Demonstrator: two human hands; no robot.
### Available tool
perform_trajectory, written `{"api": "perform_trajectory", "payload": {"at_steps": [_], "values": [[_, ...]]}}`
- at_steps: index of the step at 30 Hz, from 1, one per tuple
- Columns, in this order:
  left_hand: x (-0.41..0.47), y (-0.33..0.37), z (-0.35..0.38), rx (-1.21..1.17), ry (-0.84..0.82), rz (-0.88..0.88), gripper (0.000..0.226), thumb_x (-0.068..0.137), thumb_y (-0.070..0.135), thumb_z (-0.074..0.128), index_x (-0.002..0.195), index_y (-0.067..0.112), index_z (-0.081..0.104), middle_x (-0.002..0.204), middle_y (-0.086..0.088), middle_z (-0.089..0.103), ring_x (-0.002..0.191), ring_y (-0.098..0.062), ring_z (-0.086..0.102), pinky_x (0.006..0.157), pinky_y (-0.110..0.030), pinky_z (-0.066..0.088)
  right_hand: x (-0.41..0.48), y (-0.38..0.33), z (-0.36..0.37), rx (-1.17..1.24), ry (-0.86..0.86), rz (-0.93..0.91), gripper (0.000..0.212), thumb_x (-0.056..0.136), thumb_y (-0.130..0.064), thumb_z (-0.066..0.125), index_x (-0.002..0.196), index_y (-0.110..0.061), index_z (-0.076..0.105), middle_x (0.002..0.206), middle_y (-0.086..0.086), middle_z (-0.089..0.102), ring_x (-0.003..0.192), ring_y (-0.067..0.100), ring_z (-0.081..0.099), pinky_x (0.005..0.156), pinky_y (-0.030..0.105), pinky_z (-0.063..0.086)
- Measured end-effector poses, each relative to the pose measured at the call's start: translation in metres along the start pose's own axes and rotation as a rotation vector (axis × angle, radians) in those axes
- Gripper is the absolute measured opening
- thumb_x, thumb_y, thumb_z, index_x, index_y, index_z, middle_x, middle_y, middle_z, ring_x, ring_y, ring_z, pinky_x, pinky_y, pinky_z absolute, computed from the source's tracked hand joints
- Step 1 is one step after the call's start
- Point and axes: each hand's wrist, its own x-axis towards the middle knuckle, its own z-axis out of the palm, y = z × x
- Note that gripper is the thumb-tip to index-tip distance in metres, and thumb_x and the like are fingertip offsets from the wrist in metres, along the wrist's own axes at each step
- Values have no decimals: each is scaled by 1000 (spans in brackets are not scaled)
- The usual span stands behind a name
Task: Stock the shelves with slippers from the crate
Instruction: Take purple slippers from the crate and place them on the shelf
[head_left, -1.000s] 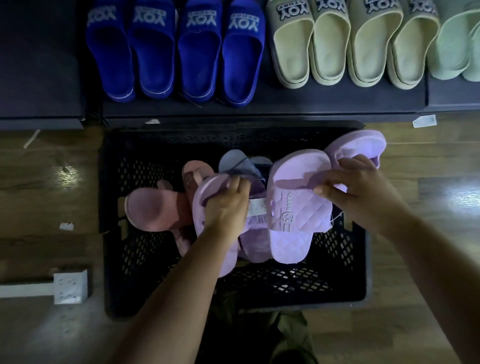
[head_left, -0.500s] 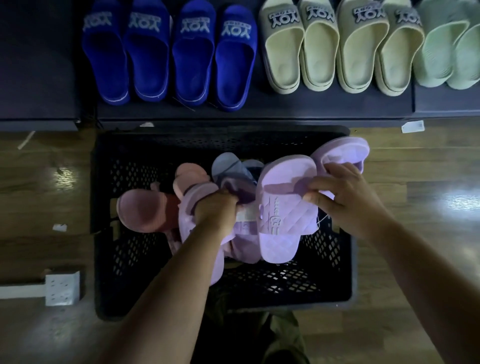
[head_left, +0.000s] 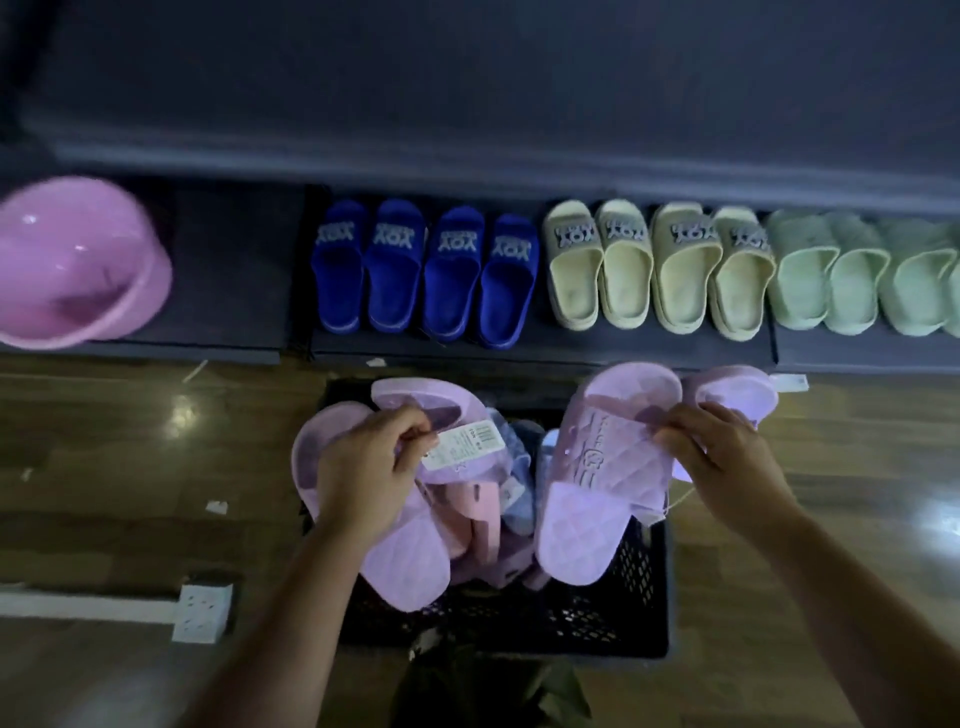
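A black mesh crate (head_left: 613, 618) stands on the wooden floor below me, with pink and bluish slippers (head_left: 483, 512) inside. My left hand (head_left: 363, 470) grips a pair of lilac quilted slippers (head_left: 410, 564) with a white paper tag (head_left: 462, 441), lifted above the crate's left side. My right hand (head_left: 722, 467) grips a second lilac pair (head_left: 597, 493) by the straps, above the crate's right side. The low dark shelf (head_left: 519, 353) lies just beyond the crate.
On the shelf stand blue slippers (head_left: 423, 275), cream slippers (head_left: 654, 270) and pale green slippers (head_left: 862, 275) in a row. A pink plastic basin (head_left: 78, 260) sits at the shelf's left end. A white power strip (head_left: 200, 613) lies on the floor at left.
Both hands have risen out of the crate and drawn apart, each carrying a lilac pair. My head has tilted up, bringing the shelf's back and the pink basin into view.
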Motion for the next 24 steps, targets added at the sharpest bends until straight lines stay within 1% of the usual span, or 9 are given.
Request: {"api": "perform_trajectory", "payload": {"at_steps": [2, 6, 9, 11, 15, 17, 20, 22, 24], "values": [[1, 18, -37, 15, 36, 1, 5, 87, 29, 65, 87, 29, 60, 73, 13, 64, 59, -4, 51, 51, -26, 39, 6, -22, -29, 26, 41, -19, 27, 84, -47, 41, 90, -34, 64, 81, 1, 60, 81, 31, 51, 74, 40, 40], [2, 54, -107, 10, 105, -34, 4, 89, 33, 61, 92, 30, 61, 76, 11, 66, 63, -6, 54, 56, -30, 47, 17, -75, -91, 36, 98, -76, 33, 82, -49, 38, 84, -29, 64, 82, 3, 54, 83, 28, 48, 72, 36, 35], [6, 74, -154, 18, 126, -31, 4, 90, 32, 58, 92, 30, 61, 74, 10, 65, 63, -10, 54, 58, -30, 48, 28, -110, -129, 51, 132, -126, 16, 83, -48, 37, 76, -44, 51, 82, 1, 54, 82, 26, 48, 74, 33, 32], [15, 79, -178, 47, 125, -8, 5, 92, 31, 57, 94, 29, 61, 77, 7, 68, 64, -12, 57, 58, -31, 50, 40, -127, -146, 52, 142, -145, 15, 84, -49, 37, 75, -46, 49, 83, 1, 57, 83, 27, 50, 76, 34, 36], [46, 80, -222, 32, 170, -22, 14, 95, 24, 52, 101, 24, 64, 85, 5, 68, 72, -16, 57, 66, -39, 50, 75, -158, -170, 45, 148, -154, 32, 84, -53, 34, 86, -35, 60, 89, 3, 61, 87, 28, 53, 78, 36, 40], [69, 74, -243, 28, 179, -22, 16, 95, 27, 51, 102, 26, 65, 85, 8, 64, 74, -14, 55, 70, -37, 49, 96, -177, -177, 45, 139, -164, 28, 88, -47, 36, 87, -32, 60, 90, 4, 62, 89, 26, 53, 78, 33, 38], [110, 55, -271, 69, 138, 9, 15, 95, 33, 49, 99, 34, 63, 83, 8, 64, 78, -16, 60, 71, -35, 49, 133, -208, -183, 12, 133, -168, 30, 94, -40, 41, 90, -20, 62, 93, 6, 63, 95, 28, 55, 80, 33, 37], [139, 45, -288, 91, 92, 44, 16, 96, 35, 46, 98, 38, 62, 83, 10, 62, 80, -16, 60, 72, -34, 47, 159, -224, -183, -57, 114, -103, 32, 99, -37, 42, 101, -13, 63, 104, 12, 65, 102, 31, 56, 85, 36, 41], [170, 35, -304, 176, 42, 73, 19, 96, 36, 44, 103, 38, 61, 87, 9, 59, 83, -18, 57, 72, -34, 42, 180, -237, -180, -140, 114, -43, 44, 97, -47, 35, 109, -13, 61, 114, 16, 64, 106, 34, 56, 91, 42, 42]]}}
